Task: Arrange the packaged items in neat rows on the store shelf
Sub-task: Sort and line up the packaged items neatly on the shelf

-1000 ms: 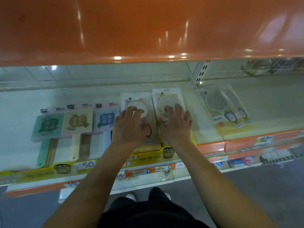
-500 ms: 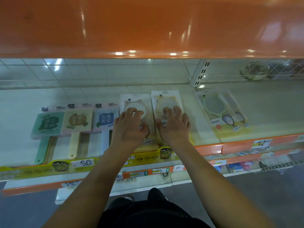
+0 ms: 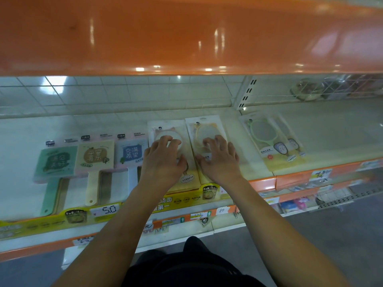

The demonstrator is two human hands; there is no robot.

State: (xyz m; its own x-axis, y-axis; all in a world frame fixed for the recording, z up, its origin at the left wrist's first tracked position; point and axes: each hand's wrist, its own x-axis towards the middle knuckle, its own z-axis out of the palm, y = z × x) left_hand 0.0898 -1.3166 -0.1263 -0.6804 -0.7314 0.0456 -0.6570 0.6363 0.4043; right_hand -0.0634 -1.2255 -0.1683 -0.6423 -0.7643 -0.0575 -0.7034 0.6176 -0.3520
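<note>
The white shelf [image 3: 331, 129] carries a row of flat packaged items lying face up, and the yellow price strip [image 3: 62, 219] along its front edge serves as the landmark. Farthest left above the strip lies the green mirror pack [image 3: 55, 162], its handle pointing toward the strip. Just beside it on the right is the beige mirror pack [image 3: 95, 156], then the blue mirror pack [image 3: 132, 152], the three set side by side with their edges touching or nearly so. A handwritten price tag [image 3: 107, 209] sits on the strip below the beige one.

Right of the blue pack, the left hand [image 3: 163, 160] lies palm down on the pale round-mirror pack [image 3: 165, 127], fingers spread and slightly curled, pressing rather than gripping. Next to it, the right hand [image 3: 219, 162] rests the same way, flat and open, on the yellow round-mirror pack [image 3: 204, 125]. These two packs lie side by side, their near ends reaching the right part of the strip.

Well apart to the right, beyond the strip's end, the green round-mirror pack [image 3: 269, 141] lies tilted against the row, near the orange shelf edge [image 3: 290, 179].
</note>
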